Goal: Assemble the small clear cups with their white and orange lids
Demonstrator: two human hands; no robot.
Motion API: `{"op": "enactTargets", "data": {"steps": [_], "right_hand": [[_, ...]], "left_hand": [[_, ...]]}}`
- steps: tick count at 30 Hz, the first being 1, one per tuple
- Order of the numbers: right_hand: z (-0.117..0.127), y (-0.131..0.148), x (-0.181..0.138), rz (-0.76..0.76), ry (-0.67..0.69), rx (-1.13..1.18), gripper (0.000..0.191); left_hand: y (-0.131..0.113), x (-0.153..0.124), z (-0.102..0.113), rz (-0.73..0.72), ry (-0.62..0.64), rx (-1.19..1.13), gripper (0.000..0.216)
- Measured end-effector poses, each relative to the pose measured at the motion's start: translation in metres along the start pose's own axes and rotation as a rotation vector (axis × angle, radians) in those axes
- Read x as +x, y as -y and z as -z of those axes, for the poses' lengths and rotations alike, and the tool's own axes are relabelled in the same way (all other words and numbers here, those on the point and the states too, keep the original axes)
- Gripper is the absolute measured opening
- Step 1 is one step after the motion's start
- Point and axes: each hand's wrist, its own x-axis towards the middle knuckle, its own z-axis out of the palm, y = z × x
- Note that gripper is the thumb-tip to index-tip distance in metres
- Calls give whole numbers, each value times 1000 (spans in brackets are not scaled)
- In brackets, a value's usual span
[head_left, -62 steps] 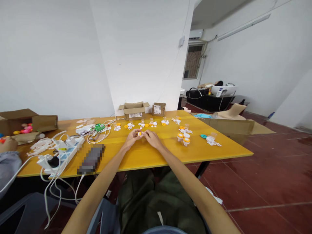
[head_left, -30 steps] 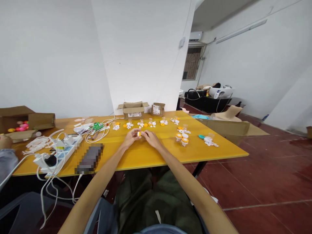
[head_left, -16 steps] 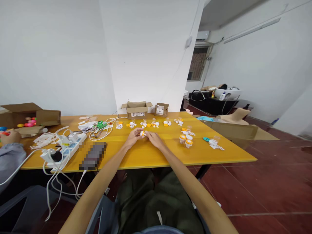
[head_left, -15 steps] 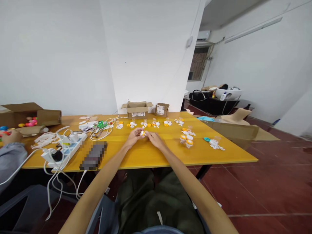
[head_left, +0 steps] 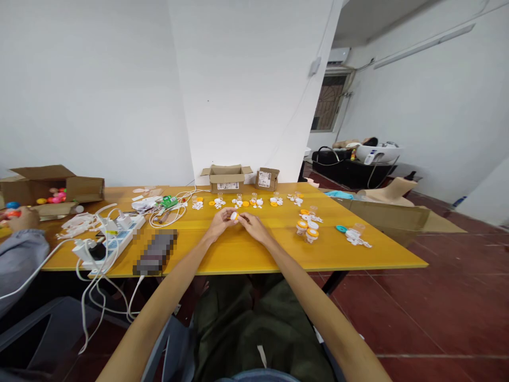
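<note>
Yellow surface (head_left: 246, 254) with an orange-and-white piece (head_left: 234, 216), orange-lidded clear jars (head_left: 308, 230), a teal cap (head_left: 341, 229), a green packet (head_left: 170, 201), a white power strip (head_left: 115, 241), white cables (head_left: 175, 209) and plain brown boxes (head_left: 226, 179); dark red tiled floor (head_left: 437, 297); olive trousers (head_left: 246, 329).

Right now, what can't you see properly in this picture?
All in the head view.
The small white-and-orange piece between the left hand and the right hand: too small, and the hands partly cover it.
The dark thing on the table: blurred out.
Inside the cardboard box: its front wall hides it.
Another person's grey sleeve: cut off by the left edge.
</note>
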Motion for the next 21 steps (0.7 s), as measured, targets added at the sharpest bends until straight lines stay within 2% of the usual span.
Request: {"op": "enactTargets", "data": {"steps": [7, 15, 21], "right_hand": [[0, 0, 1, -3, 73, 68, 22], [2, 0, 2, -41, 150, 107, 18], [6, 5, 2, -66, 250, 221, 23]], "left_hand": [[-2, 1, 0, 14, -26, -16, 53], [-5, -1, -1, 33, 5, -23, 52], [-10, -3, 0, 66, 81, -75, 59]]}}
